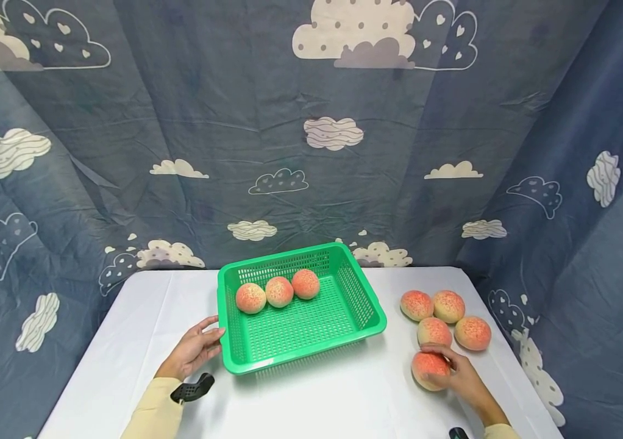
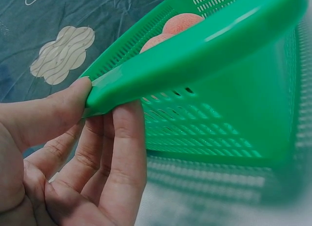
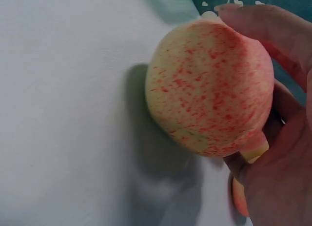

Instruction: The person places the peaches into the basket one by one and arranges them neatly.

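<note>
I found three peaches (image 1: 278, 291) in the green basket (image 1: 369, 327), four loose on the desk (image 1: 125, 341), the right hand (image 1: 456, 373) clasping a fifth peach (image 1: 427, 367), the left hand (image 1: 195, 349) pinching the basket's rim.

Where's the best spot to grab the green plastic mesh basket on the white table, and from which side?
Grip the green plastic mesh basket by its flat rolled rim, from the near-left corner where the left hand already pinches it: the lip overhangs, giving the fingers purchase underneath.

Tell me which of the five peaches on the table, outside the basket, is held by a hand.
The nearest peach, at the front of the group: the right hand grips it. The other four lie untouched behind it.
</note>
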Demonstrator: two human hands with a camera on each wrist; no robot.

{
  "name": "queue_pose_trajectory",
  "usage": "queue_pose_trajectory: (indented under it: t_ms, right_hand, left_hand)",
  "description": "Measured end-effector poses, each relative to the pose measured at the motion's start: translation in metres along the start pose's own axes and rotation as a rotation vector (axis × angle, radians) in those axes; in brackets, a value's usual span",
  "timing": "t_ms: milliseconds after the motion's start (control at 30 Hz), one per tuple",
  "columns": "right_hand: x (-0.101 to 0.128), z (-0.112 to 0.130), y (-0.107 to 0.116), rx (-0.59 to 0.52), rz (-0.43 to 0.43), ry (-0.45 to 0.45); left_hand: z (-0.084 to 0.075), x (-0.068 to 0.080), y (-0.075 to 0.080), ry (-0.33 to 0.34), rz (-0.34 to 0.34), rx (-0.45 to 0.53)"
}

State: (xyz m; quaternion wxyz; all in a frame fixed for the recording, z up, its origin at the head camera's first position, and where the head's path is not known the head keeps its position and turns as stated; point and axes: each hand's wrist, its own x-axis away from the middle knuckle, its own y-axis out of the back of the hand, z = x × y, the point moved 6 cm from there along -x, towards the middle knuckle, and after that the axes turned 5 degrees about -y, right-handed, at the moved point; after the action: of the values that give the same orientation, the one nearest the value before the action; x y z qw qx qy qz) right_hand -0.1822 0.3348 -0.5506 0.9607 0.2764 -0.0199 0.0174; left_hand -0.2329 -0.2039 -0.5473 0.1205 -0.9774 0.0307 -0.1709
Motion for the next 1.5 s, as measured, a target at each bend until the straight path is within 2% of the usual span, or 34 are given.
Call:
queue_pose_trajectory:
  t_ms: [133,300,400,667,933,1133,1333,1500]
  right_hand:
    - [0.003,-0.004,-0.002,-0.002,-0.02,0.027]
    - [0.006,-0.011,-0.008,0.017,0.0,-0.119]
    - [0.009,-0.012,-0.014,0.012,0.027,-0.146]
    - [0.016,-0.017,-0.023,0.029,0.035,-0.119]
    - [0.019,-0.012,-0.026,0.026,-0.038,-0.075]
    - [0.016,-0.003,-0.028,0.046,-0.057,-0.075]
    - [0.007,0.01,-0.031,0.002,-0.024,-0.093]
    - [0.001,0.026,-0.031,-0.04,-0.022,-0.065]
  left_hand:
    - [0.0,0.0,-0.001,-0.001,-0.002,-0.003]
    - [0.001,0.0,-0.001,0.0,-0.01,-0.009]
    - [0.001,0.0,-0.001,-0.001,-0.01,-0.007]
    - [0.001,0.0,-0.002,0.009,-0.009,0.002]
    - [0.001,0.001,-0.002,0.015,-0.005,0.007]
    - [-0.001,0.002,0.0,0.011,0.009,0.016]
    - [-0.001,0.002,0.001,0.007,-0.012,-0.001]
    - [0.0,0.002,0.0,0.002,-0.008,-0.006]
